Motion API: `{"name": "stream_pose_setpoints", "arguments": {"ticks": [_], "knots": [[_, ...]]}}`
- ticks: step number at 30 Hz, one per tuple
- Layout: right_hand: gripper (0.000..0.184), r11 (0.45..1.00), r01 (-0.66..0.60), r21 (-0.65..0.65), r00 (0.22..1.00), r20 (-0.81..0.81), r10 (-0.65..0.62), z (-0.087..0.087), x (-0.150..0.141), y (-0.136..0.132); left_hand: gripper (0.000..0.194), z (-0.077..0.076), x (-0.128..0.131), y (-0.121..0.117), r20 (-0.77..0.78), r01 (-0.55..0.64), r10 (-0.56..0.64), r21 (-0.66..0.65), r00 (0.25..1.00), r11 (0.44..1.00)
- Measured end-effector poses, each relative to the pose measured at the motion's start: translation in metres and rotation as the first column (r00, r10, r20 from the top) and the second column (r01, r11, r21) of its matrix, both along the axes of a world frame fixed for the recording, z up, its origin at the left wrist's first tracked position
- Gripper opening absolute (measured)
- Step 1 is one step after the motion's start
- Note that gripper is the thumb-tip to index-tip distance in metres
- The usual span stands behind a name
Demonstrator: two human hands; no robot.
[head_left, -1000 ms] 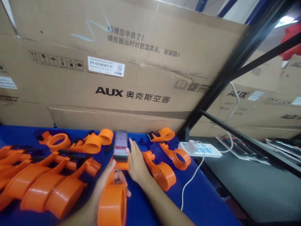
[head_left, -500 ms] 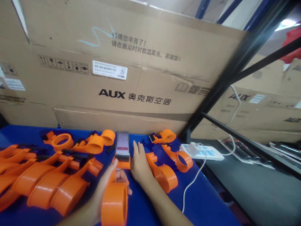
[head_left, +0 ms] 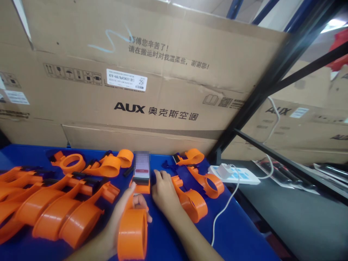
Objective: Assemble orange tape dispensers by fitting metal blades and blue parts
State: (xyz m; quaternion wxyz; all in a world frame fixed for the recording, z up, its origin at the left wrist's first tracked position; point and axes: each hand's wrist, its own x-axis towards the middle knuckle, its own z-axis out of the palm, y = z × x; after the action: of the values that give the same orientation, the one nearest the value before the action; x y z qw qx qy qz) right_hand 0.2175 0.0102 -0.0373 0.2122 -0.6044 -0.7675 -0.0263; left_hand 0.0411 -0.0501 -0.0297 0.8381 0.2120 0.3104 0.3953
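Note:
My left hand is closed around the handle of an orange tape dispenser, whose round hub faces me. At the dispenser's far end stands a phone with a lit screen. It cannot be told whether the two touch. Just right of the phone, my right hand is low over the blue surface, its fingers bent inward and tips hidden; what they hold, if anything, does not show. Beside this hand lies another orange dispenser, with small dark blue pieces beyond.
Several orange dispensers lie in a row at the left, more at the back. A white power strip with a cable sits to the right. Cardboard boxes form the back wall; a black rack post slants at right.
My right hand's fingers have bent from stretched out to curled, and their tips have drawn back slightly. My left hand keeps its hold on the tape dispenser.

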Motion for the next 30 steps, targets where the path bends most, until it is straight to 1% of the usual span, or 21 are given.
{"name": "stream_pose_setpoints", "arguments": {"ticks": [5, 10, 12, 14, 17, 20, 25, 27, 30], "knots": [[0.022, 1.0, 0.003, 0.013, 1.0, -0.003, -0.003, -0.0005, -0.0013, 0.0007, 0.057, 0.0004, -0.0003, 0.001, -0.014, -0.009, 0.009, -0.002, 1.0, 1.0], [0.011, 1.0, 0.001, 0.012, 1.0, -0.011, -0.001, 0.0007, 0.0, -0.0001, 0.058, 0.0008, -0.0002, 0.0016, -0.023, 0.01, -0.01, 0.0, 1.0, 1.0], [0.009, 1.0, -0.003, 0.015, 1.0, -0.021, 0.004, 0.0013, 0.001, -0.0013, 0.057, 0.001, 0.0, 0.0013, -0.019, -0.01, 0.01, -0.004, 1.0, 1.0], [0.013, 1.0, -0.01, 0.016, 1.0, -0.027, 0.011, 0.0022, 0.0028, -0.0023, 0.057, 0.0014, 0.0002, 0.0012, -0.014, -0.026, 0.025, -0.014, 1.0, 1.0], [0.021, 1.0, -0.017, 0.015, 0.999, -0.03, 0.017, 0.0037, 0.006, -0.0034, 0.058, 0.0025, 0.0002, 0.0014, -0.024, -0.006, 0.006, -0.018, 1.0, 1.0], [0.023, 1.0, -0.01, 0.021, 0.999, -0.036, 0.011, 0.0044, 0.0064, -0.0041, 0.057, 0.0044, 0.0007, -0.0002, -0.036, 0.005, -0.005, -0.013, 0.999, 1.0], [0.038, 0.999, 0.012, 0.041, 1.0, -0.021, -0.011, 0.0025, -0.0003, -0.0027, 0.059, 0.008, 0.0036, -0.0049, -0.046, -0.067, 0.067, 0.004, 0.997, 0.998], [0.033, 0.999, 0.013, 0.034, 1.0, 0.004, -0.013, 0.0015, -0.0022, -0.0011, 0.059, 0.0087, 0.0042, -0.0043, -0.05, -0.078, 0.078, 0.0, 0.996, 0.997], [0.016, 1.0, 0.013, 0.021, 1.0, 0.013, -0.014, 0.0007, -0.0022, 0.0004, 0.059, 0.0088, 0.0037, -0.0017, -0.05, -0.059, 0.059, -0.006, 0.997, 0.998]]}}
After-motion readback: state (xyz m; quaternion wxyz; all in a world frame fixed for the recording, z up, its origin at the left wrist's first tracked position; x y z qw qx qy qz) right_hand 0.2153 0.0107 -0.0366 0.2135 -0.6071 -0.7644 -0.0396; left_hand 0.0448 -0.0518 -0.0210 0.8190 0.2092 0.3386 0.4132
